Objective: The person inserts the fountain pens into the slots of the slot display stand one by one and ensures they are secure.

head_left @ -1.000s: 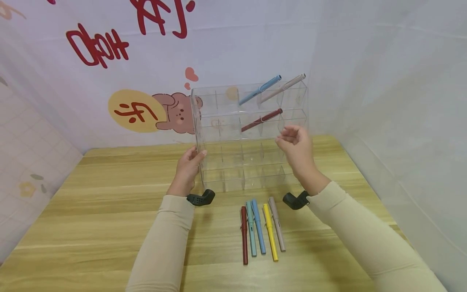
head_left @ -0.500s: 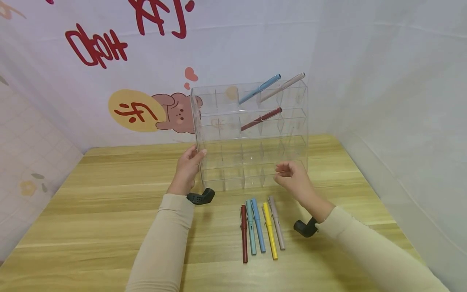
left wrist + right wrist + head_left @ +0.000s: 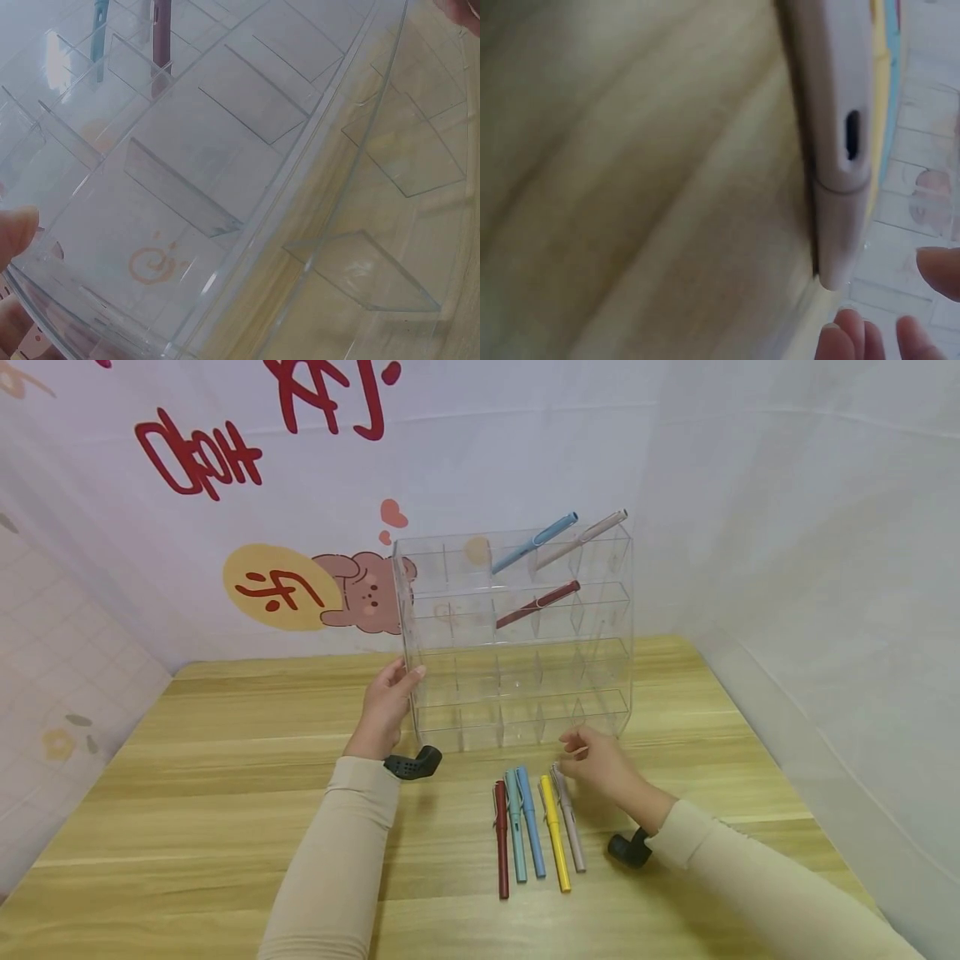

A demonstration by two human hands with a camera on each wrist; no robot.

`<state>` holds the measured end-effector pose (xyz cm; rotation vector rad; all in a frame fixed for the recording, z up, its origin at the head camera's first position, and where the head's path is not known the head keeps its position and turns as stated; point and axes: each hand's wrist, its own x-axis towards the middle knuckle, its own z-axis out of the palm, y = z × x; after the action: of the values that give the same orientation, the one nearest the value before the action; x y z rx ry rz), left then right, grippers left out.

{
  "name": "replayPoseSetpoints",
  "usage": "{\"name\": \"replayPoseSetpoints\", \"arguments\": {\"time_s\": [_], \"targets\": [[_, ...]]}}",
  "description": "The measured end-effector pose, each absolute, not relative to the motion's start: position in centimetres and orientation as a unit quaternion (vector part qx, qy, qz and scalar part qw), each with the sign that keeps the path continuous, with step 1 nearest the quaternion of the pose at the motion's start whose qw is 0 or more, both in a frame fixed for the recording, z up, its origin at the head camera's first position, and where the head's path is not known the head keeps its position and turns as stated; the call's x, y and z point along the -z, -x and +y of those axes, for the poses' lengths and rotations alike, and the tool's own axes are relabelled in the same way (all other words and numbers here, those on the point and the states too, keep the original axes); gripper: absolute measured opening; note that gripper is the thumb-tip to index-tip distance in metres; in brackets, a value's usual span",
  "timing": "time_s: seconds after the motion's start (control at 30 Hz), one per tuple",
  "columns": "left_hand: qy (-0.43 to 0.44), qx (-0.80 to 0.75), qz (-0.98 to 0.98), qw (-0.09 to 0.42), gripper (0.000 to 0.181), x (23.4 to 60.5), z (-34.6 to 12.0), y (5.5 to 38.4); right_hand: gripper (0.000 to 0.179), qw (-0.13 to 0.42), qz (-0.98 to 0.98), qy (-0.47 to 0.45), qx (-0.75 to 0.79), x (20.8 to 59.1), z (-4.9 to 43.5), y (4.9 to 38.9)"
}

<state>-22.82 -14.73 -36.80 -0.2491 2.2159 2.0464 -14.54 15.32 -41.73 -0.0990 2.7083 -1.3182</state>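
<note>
My left hand [image 3: 385, 706] grips the left side of a clear acrylic pen rack [image 3: 517, 645], thumb in front and fingers behind. The rack stands upright with tiered, divided compartments. A blue pen [image 3: 535, 542] and a pale pinkish-grey pen [image 3: 585, 537] lean in its top tier, with a dark red pen [image 3: 536, 605] one tier below. My right hand [image 3: 603, 768], fingers loosely bent and holding nothing, hovers at the upper end of a pinkish-grey pen [image 3: 572, 827] on the table. In the right wrist view, thumb and fingers are spread just beyond that pen's end [image 3: 836, 255].
Left of the pinkish-grey pen, a yellow pen [image 3: 555, 835], a blue pen [image 3: 532, 827], a teal pen [image 3: 517, 828] and a dark red pen [image 3: 502, 843] lie in a row on the wooden table [image 3: 225, 810]. A printed white cloth [image 3: 525, 452] hangs behind the rack.
My right hand has moved down from in front of the rack's right side to the upper end of the pinkish-grey pen. The left hand and the rack have stayed put.
</note>
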Motion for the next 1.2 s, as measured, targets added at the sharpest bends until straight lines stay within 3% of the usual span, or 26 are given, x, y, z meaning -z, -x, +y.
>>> {"name": "replayPoseSetpoints", "arguments": {"time_s": [0.4, 1.2], "targets": [[0.076, -0.678, 0.729, 0.053, 0.062, 37.0, -14.8, 22.7, 0.042, 0.118, 0.915, 0.031, 0.384, 42.1, 14.6, 14.2], [0.083, -0.673, 0.732, 0.057, 0.064, 37.0, -14.8, 22.8, 0.033, 0.146, 0.935, 0.038, 0.321, 42.0, 13.9, 14.8]]}}
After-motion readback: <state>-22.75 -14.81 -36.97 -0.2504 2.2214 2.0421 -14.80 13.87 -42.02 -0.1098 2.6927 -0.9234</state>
